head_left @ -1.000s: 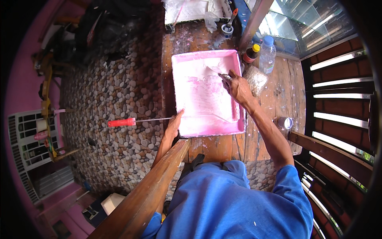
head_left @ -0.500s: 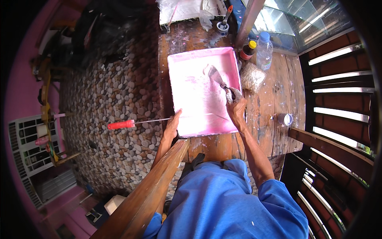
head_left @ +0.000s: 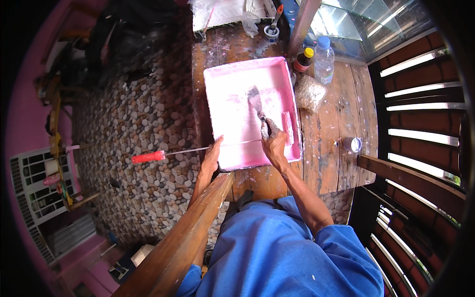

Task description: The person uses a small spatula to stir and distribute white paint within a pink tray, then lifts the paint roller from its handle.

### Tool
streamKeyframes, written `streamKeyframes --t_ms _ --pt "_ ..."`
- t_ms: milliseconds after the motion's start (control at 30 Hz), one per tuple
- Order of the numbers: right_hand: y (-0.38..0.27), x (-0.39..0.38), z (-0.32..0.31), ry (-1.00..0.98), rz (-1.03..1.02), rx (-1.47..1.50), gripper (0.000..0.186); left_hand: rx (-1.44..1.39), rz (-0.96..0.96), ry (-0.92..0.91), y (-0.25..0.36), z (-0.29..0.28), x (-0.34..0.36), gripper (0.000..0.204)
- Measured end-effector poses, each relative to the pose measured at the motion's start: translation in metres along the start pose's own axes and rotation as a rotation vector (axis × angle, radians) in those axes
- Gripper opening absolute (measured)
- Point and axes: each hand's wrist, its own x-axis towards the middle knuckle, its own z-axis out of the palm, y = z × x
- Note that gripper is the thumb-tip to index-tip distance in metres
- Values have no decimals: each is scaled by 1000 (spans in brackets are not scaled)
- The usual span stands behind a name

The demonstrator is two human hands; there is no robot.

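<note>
A pink paint tray (head_left: 228, 91) with pale pink paint lies on the wooden table. My right hand (head_left: 273, 141) is closed on the handle of a paint-smeared putty knife (head_left: 255, 99), whose blade rests over the middle of the tray. My left hand (head_left: 213, 153) grips the tray's lower left edge. A long-handled roller lies across the tray: its red handle (head_left: 147, 157) sticks out to the left over the floor, and its roller head (head_left: 289, 127) rests along the tray's right side.
A wooden post (head_left: 183, 232) rises beside my left arm. Right of the tray are a wrapped bundle (head_left: 310, 94), a water bottle (head_left: 324, 62), a dark yellow-capped bottle (head_left: 304, 62) and a small can (head_left: 352, 144). Behind are another tray (head_left: 222, 17) and a brush in a cup (head_left: 271, 33).
My right hand has drawn the putty knife down and leftward, from the upper right of the tray to lower middle, uncovering the roller head. My left hand stays on the edge.
</note>
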Motion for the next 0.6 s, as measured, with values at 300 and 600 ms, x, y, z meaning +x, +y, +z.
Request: streamKeyframes --t_ms 300,600 --pt "-23 14 7 -34 129 113 29 47 2 39 9 5 -9 66" --pt "-24 30 -3 -18 186 57 36 33 -67 -12 9 1 -7 70"
